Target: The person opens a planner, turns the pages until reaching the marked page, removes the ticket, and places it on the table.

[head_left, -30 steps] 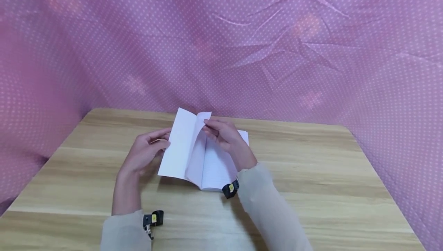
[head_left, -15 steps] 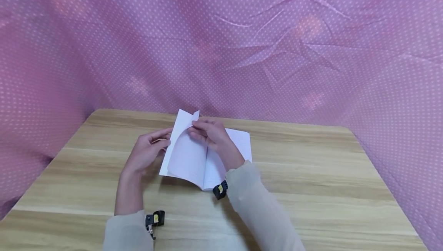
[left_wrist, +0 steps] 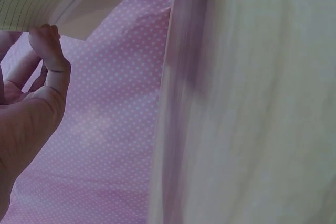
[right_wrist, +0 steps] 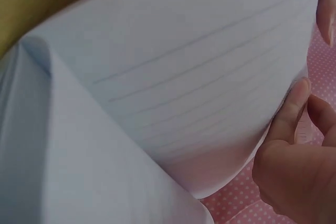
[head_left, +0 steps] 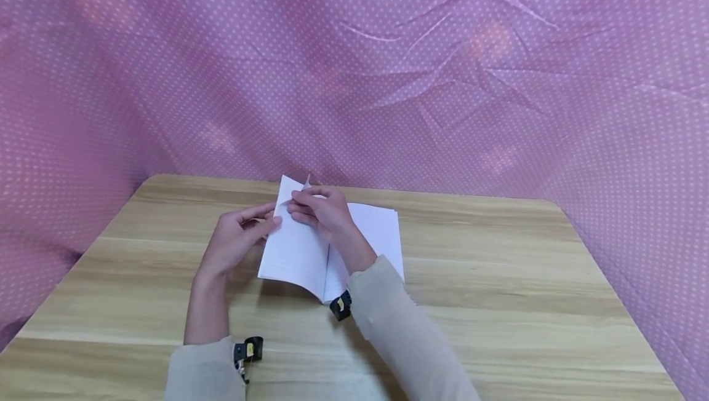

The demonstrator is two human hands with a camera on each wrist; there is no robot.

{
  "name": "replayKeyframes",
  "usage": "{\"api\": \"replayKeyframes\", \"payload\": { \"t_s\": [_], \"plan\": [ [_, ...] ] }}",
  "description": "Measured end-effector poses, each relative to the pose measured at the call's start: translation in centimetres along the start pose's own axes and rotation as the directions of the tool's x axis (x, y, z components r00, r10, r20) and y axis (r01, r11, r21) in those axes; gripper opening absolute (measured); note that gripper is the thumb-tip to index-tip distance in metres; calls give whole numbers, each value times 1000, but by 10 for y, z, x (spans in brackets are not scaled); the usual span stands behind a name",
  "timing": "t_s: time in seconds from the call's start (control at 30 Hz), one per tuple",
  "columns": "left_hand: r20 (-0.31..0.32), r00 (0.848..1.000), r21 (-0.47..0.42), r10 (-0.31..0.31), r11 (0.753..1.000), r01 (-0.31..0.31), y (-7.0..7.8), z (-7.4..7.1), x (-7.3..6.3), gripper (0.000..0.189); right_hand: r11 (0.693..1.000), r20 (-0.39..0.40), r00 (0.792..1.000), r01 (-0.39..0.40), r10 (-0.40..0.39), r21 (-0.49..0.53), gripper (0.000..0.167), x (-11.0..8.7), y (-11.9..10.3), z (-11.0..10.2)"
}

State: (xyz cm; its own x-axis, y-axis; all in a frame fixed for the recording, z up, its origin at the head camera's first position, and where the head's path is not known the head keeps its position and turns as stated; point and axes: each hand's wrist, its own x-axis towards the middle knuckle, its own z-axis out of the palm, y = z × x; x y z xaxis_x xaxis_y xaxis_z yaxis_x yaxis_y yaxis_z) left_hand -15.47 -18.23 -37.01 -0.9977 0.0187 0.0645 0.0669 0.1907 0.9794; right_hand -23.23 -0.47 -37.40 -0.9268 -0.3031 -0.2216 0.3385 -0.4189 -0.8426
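Note:
A lined notebook (head_left: 376,229) lies open on the wooden table, its left pages lifted and curved. My left hand (head_left: 235,238) pinches the left edge of these pages, thumb on top and fingers behind. In the left wrist view, printed lettering shows on the notebook's outer side (left_wrist: 105,3) above that hand. My right hand (head_left: 328,213) is over the upper part of the left page, pinching a sheet near its top between thumb and fingers. A small folded corner of paper stands up behind its fingertips. The right wrist view shows the ruled page (right_wrist: 199,77) bowing toward the right hand.
The wooden table (head_left: 498,302) has rounded far corners. A pink cloth with white dots (head_left: 354,81) hangs behind and at both sides. Each sleeved wrist carries a small black camera mount, the left one (head_left: 249,350) close above the table.
The right hand has moved left, carrying the sheet over from the middle onto the left pages. The left thumb has shifted slightly onto the page edge, and more of the right page shows.

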Motion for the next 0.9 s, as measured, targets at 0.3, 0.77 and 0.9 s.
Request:
{"api": "replayKeyframes", "payload": {
  "t_s": [0.3, 0.77, 0.9],
  "plan": [
    [-14, 999, 59, -38, 997, 39, 1, 1, -1, 46, 998, -24, 1000, 1, -3, -66, 10, -1, 2, 1],
    [8, 999, 70, -39, 997, 38, -5, -1, -1, 46, 985, -38, 999, 8, -14, -174, 8, -3, -4, -12],
    [18, 999, 77, -28, 997, 27, -5, -4, -1, 46, 964, -2, 999, 38, -40, -262, 17, -3, -8, -21]
  ]
}}
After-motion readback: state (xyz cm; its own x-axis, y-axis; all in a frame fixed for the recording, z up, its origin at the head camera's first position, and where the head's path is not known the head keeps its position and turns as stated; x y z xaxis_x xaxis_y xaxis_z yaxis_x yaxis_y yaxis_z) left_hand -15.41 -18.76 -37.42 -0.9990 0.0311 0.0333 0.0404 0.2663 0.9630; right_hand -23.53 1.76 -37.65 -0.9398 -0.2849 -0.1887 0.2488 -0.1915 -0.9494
